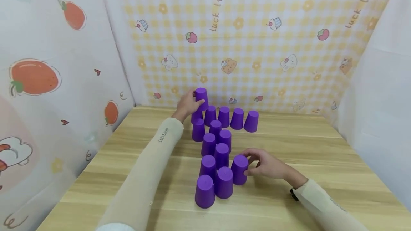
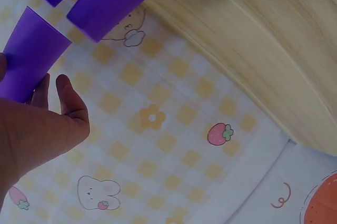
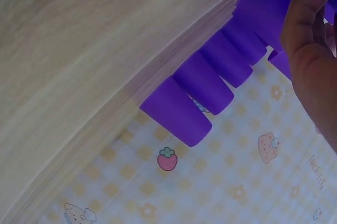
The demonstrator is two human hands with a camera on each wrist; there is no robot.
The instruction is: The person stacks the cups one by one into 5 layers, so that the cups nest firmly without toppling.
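Note:
Up at the back left, my left hand (image 1: 189,103) holds an upside-down purple cup (image 1: 201,97) between thumb and fingers. That cup overlaps the top of another purple cup (image 1: 196,117) behind the row. The left wrist view shows the held cup (image 2: 32,56) tilted across the picture, apart from the other cups. Near the front, my right hand (image 1: 268,165) pinches the side of an upside-down purple cup (image 1: 240,170) that stands on the table. In the right wrist view, thumb and fingers curl at a purple cup (image 3: 266,11) at the upper right.
Several upside-down purple cups run in a zigzag from a front cup (image 1: 204,192) to a back row ending in a right-hand cup (image 1: 251,121). They stand on a wood-grain table (image 1: 298,138). A patterned cloth (image 1: 257,45) hangs behind its back edge.

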